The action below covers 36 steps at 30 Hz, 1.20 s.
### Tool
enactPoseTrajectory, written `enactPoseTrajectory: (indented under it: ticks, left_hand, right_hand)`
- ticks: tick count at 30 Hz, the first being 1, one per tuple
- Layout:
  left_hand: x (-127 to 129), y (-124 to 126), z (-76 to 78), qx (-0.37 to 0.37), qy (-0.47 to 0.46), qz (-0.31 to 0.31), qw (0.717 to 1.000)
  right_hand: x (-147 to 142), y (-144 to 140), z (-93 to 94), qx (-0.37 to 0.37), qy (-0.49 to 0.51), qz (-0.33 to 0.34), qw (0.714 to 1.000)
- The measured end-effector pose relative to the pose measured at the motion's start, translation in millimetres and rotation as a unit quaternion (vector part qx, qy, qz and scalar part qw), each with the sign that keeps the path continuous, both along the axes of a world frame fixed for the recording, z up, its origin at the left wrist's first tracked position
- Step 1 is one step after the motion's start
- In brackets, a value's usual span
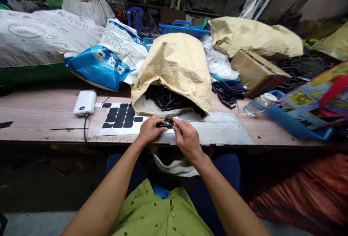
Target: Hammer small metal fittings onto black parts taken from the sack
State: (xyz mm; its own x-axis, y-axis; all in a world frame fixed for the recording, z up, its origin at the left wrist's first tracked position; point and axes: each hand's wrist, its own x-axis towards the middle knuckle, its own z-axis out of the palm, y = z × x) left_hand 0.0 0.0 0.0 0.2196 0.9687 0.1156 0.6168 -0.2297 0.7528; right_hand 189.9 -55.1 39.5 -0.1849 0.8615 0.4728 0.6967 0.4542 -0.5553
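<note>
Near the front edge of the table, my left hand is closed on a slim black part. Close beside it, my right hand pinches a small dark rounded piece, whose exact kind is too small to make out. The two pieces are touching or nearly so; I cannot tell whether they are joined. Just beyond my hands, the mouth of a tan woven sack faces me, with many slim black parts inside. To the left lies a white sheet bearing rows of black rounded squares.
A white power bank with a cable lies left. Flat grey board covers the table under my right hand. Rightward are loose black parts, a clear jar and a blue basket. Another person is at the back left.
</note>
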Motion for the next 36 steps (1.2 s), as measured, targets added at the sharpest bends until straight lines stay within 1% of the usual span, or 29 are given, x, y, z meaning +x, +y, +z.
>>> enactPoseTrajectory:
  ticks: [3,6,12,17,22,26,30,33,36]
  left_hand:
    - [0.6,-0.6,2.2,-0.002,0.01,0.003,1.0]
    - [1.4,-0.7,1.7,-0.002,0.01,0.009,1.0]
    - [1.0,-0.3,-1.8,-0.006,0.0,0.017,1.0]
    - [0.4,-1.2,-0.5,0.0,0.007,0.023,1.0]
    - [0.0,-1.9,0.7,-0.001,0.012,0.02,1.0]
    - [0.1,-2.0,1.4,-0.009,0.012,0.023,1.0]
    - [-0.5,-2.3,2.2,-0.01,0.017,0.021,1.0]
    - [-1.4,-2.2,1.6,-0.006,0.023,0.017,1.0]
    - [-1.7,-1.8,-0.6,0.002,0.021,0.011,1.0]
  right_hand:
    - [-2.1,-0.2,-3.9,-0.019,-0.045,0.001,0.999]
    - [0.5,0.9,-3.5,-0.035,-0.073,-0.003,0.997]
    - [8.9,0.7,2.7,-0.012,-0.042,-0.042,0.998]
    - [12.1,-1.2,-1.3,-0.043,-0.059,-0.031,0.997]
    - [26.7,10.6,-1.3,-0.023,-0.048,-0.085,0.995]
    - [46.6,26.7,-11.7,-0.033,-0.102,-0.122,0.987]
    - [63.7,39.8,-28.9,-0.025,-0.155,-0.129,0.979]
    - [68.7,44.2,-37.7,-0.009,-0.177,-0.128,0.976]
    - [67.6,43.9,-40.9,0.014,-0.197,-0.139,0.97]
